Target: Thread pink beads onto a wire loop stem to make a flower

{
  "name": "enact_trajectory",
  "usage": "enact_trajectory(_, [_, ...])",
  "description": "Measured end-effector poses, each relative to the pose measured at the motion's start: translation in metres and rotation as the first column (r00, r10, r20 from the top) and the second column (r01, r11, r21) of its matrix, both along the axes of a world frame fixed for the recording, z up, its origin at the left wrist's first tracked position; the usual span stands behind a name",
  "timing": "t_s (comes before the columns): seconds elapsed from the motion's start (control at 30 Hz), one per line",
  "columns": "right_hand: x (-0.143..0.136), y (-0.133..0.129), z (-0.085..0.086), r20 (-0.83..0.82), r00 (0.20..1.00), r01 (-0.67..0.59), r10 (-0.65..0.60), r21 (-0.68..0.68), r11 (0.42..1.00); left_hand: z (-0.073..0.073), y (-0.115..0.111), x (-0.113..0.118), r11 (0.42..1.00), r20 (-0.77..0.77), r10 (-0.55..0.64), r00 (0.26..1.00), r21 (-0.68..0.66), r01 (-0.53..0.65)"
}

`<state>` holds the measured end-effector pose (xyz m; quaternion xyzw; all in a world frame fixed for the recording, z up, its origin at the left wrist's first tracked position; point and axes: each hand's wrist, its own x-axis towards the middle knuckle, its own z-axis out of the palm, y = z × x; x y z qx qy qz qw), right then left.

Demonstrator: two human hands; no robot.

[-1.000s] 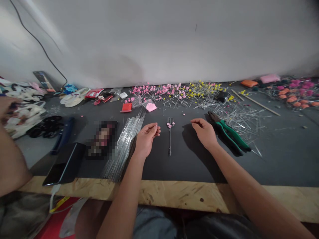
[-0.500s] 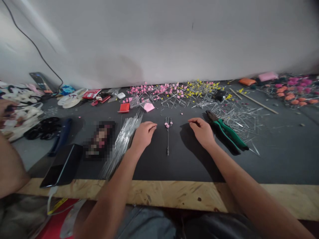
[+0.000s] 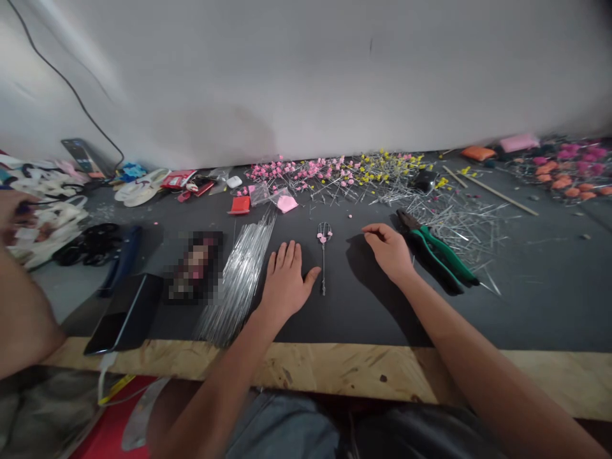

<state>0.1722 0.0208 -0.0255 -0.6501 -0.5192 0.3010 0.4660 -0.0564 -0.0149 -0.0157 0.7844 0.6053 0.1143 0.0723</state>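
A thin wire piece [image 3: 324,258] with a looped top and small pink bits lies upright in the view on the dark mat, between my hands. My left hand [image 3: 287,280] rests flat with its fingers spread, holding nothing, just left of the wire piece and right of a bundle of straight silvery wires [image 3: 239,274]. To the right, my right hand [image 3: 389,252] rests on its side with curled fingers; whether anything is between the fingertips cannot be made out. Green-handled pliers [image 3: 437,255] lie beside it, touching nothing in my grasp.
Pink-tipped wires [image 3: 301,172] and yellow-tipped wires [image 3: 392,167] are heaped along the wall. Loose wires [image 3: 459,226] lie behind the pliers. At left are a black box-like device [image 3: 127,312], a pixelated phone-shaped object [image 3: 196,264], white sandals [image 3: 143,186] and another person's arm [image 3: 23,306].
My left hand has opened from a pinch, turned palm down and moved slightly nearer the front edge, its fingers now spread. My right hand has stayed in place.
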Motion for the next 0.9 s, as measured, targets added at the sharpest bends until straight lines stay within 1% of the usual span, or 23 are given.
enact_trajectory(0.07, [0.0, 0.0, 0.0, -0.006, 1.0, -0.003, 0.003, -0.008, 1.0, -0.001, 0.007, 0.002, 1.0, 0.005, 0.008, 1.0, -0.011, -0.008])
enact_trajectory(0.23, [0.0, 0.001, -0.002, 0.021, 1.0, 0.003, -0.003, 0.007, 1.0, -0.005, 0.038, 0.008, 1.0, -0.02, 0.025, 0.999, -0.013, -0.025])
enact_trajectory(0.33, [0.0, 0.002, -0.003, 0.022, 1.0, -0.005, 0.005, 0.017, 1.0, -0.007, 0.047, 0.01, 0.999, -0.007, 0.039, 0.999, -0.005, -0.039])
enact_trajectory(0.43, [0.0, 0.001, -0.003, 0.017, 1.0, 0.002, -0.003, 0.009, 1.0, -0.006, 0.038, 0.009, 1.0, -0.002, 0.03, 1.0, -0.002, -0.03])
enact_trajectory(0.6, [-0.001, 0.0, -0.003, 0.023, 1.0, 0.0, 0.0, 0.007, 1.0, -0.003, -0.001, 0.001, 1.0, -0.022, 0.01, 1.0, 0.014, -0.009])
enact_trajectory(0.67, [-0.001, -0.001, -0.002, 0.028, 1.0, 0.003, -0.003, 0.006, 1.0, -0.003, -0.011, 0.0, 1.0, -0.017, 0.01, 1.0, 0.02, -0.009])
enact_trajectory(0.7, [-0.001, -0.001, -0.002, 0.026, 1.0, 0.001, -0.002, 0.004, 1.0, -0.003, -0.013, -0.001, 1.0, -0.012, 0.011, 1.0, 0.022, -0.011])
enact_trajectory(0.73, [-0.001, -0.001, -0.002, 0.022, 1.0, -0.001, 0.001, 0.003, 1.0, -0.003, -0.012, -0.001, 1.0, -0.006, 0.014, 1.0, 0.021, -0.014])
enact_trajectory(0.8, [-0.001, -0.001, -0.002, 0.016, 1.0, -0.007, 0.007, 0.004, 1.0, -0.005, -0.003, 0.001, 0.999, 0.005, 0.029, 1.0, 0.015, -0.029])
enact_trajectory(0.9, [0.0, 0.0, -0.002, 0.014, 1.0, -0.004, 0.004, 0.011, 1.0, -0.007, 0.023, 0.004, 0.998, 0.018, 0.065, 0.998, 0.009, -0.065])
